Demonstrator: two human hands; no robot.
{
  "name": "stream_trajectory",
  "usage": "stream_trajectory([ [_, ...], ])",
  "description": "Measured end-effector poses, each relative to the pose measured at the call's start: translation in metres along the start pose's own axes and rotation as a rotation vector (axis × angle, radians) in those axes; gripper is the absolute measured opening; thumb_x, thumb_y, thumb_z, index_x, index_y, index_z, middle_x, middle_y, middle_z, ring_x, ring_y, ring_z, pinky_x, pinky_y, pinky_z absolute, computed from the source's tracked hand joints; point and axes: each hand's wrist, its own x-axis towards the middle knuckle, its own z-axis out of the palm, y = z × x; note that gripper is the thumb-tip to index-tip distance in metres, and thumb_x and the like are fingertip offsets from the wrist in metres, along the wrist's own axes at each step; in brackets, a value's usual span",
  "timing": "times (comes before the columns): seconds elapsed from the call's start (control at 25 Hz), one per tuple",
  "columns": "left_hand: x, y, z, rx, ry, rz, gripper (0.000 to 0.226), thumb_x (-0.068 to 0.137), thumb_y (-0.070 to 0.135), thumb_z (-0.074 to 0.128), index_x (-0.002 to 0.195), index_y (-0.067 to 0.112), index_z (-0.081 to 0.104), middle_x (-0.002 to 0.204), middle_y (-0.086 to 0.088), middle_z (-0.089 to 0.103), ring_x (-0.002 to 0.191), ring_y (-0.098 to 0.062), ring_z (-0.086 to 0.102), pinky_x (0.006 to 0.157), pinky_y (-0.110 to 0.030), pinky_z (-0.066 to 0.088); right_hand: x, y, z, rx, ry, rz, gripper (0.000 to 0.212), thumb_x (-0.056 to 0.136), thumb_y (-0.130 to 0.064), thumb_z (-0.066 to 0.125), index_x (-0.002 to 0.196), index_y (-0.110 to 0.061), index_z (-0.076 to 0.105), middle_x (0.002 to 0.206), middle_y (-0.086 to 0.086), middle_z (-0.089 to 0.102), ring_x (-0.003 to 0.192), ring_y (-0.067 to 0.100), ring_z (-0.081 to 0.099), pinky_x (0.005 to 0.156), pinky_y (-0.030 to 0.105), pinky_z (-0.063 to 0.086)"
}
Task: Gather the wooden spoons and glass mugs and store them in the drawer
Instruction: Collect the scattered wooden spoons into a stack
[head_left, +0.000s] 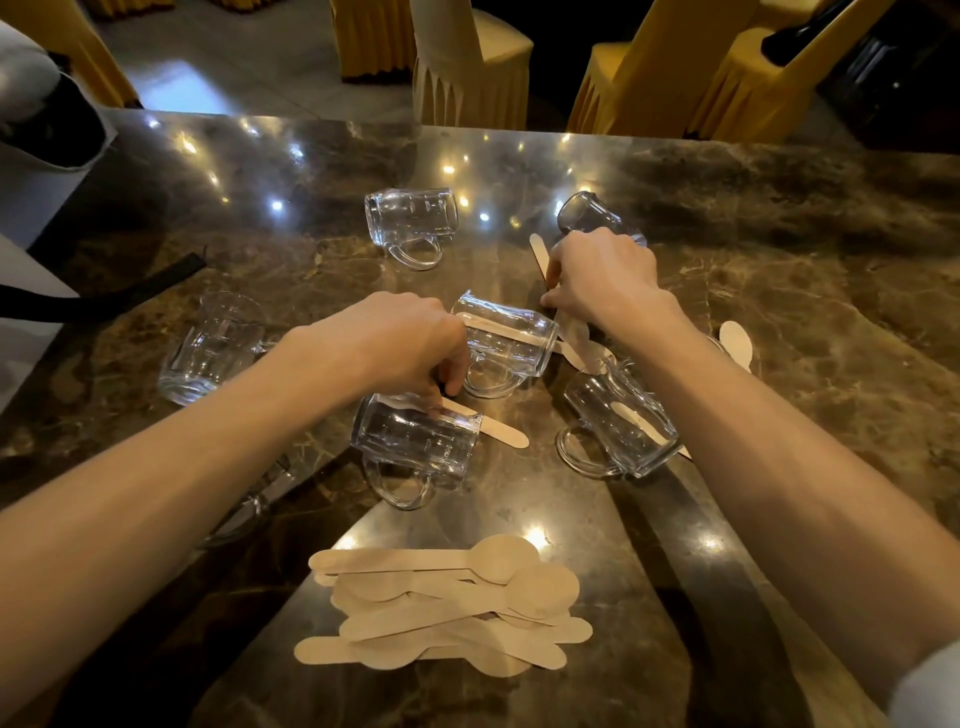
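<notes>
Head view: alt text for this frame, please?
The left hand and right hand each pinch a loose wooden spoon among glass mugs lying on their sides on a marble table. A pile of wooden spoons lies near the front edge.

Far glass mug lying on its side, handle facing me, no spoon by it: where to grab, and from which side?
Probably the handle, coming from the near side. The far glass mug lies on its side with the handle loop pointing toward the person, and nothing lies against it.

Brown marble counter (779, 218); glass mugs (410, 218) laid sideways mid-frame; wooden spoons (447, 608) piled lower centre; black strap (130, 291) draped left.
</notes>
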Motion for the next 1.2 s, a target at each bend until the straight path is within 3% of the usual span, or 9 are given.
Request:
stream_trajectory([
  [0.28, 0.000, 0.001, -0.001, -0.008, -0.035, 0.013, 0.011, 0.078, 0.028, 0.071, 0.084, 0.035, 0.066, 0.076, 0.017, 0.052, 0.072, -0.009, 0.051, 0.049, -0.021, 0.032, -0.002, -0.002, 0.000, 0.111, -0.019, 0.042, 0.022, 0.082, -0.022, 0.068, 0.102, -0.013, 0.066, 0.103, 0.011, 0.065, 0.095, 0.031, 0.061, 0.078, 0.039, 0.051],
  [0.48, -0.004, -0.001, -0.001, -0.065, -0.004, 0.027, 0.015, 0.078, 0.027, 0.071, 0.074, 0.036, 0.059, 0.062, 0.022, 0.048, 0.058, 0.003, 0.044, 0.049, -0.021, 0.033, -0.003, -0.003, -0.003, 0.218, -0.033, 0.064, 0.022, 0.079, -0.019, 0.071, 0.100, -0.015, 0.070, 0.095, 0.008, 0.066, 0.088, 0.027, 0.060, 0.068, 0.035, 0.047],
  [0.64, -0.008, -0.003, -0.002, -0.130, 0.022, 0.051, 0.015, 0.078, 0.026, 0.072, 0.074, 0.035, 0.061, 0.065, 0.021, 0.055, 0.065, -0.002, 0.052, 0.056, -0.025, 0.042, -0.003, -0.003, -0.003, 0.310, -0.010, 0.050, 0.021, 0.079, -0.012, 0.069, 0.100, -0.014, 0.071, 0.097, 0.008, 0.067, 0.090, 0.027, 0.062, 0.077, 0.041, 0.055],
  [1.04, -0.026, -0.001, -0.021, -0.230, 0.176, 0.114, 0.006, 0.080, 0.039, 0.067, 0.083, 0.037, 0.062, 0.076, 0.020, 0.061, 0.070, 0.003, 0.054, 0.069, -0.027, 0.048, -0.018, -0.008, -0.021, 0.412, 0.148, -0.034, 0.010, 0.080, -0.020, 0.069, 0.089, -0.020, 0.073, 0.089, 0.004, 0.068, 0.082, 0.020, 0.061, 0.071, 0.037, 0.056],
  [1.12, -0.032, 0.001, -0.027, -0.282, 0.186, 0.139, 0.005, 0.081, 0.037, 0.067, 0.085, 0.035, 0.064, 0.077, 0.020, 0.063, 0.070, 0.006, 0.055, 0.069, -0.023, 0.046, -0.025, -0.010, -0.029, 0.428, 0.161, -0.066, 0.010, 0.081, -0.021, 0.069, 0.090, -0.023, 0.073, 0.089, 0.000, 0.066, 0.082, 0.016, 0.060, 0.069, 0.030, 0.054],
  [1.2, -0.040, 0.002, -0.032, -0.342, 0.199, 0.161, 0.005, 0.080, 0.035, 0.067, 0.084, 0.035, 0.065, 0.074, 0.020, 0.063, 0.070, 0.007, 0.056, 0.063, -0.010, 0.041, -0.035, -0.012, -0.038, 0.415, 0.168, -0.103, 0.012, 0.081, -0.023, 0.071, 0.093, -0.024, 0.073, 0.085, -0.005, 0.060, 0.078, 0.011, 0.054, 0.060, 0.017, 0.041],
])
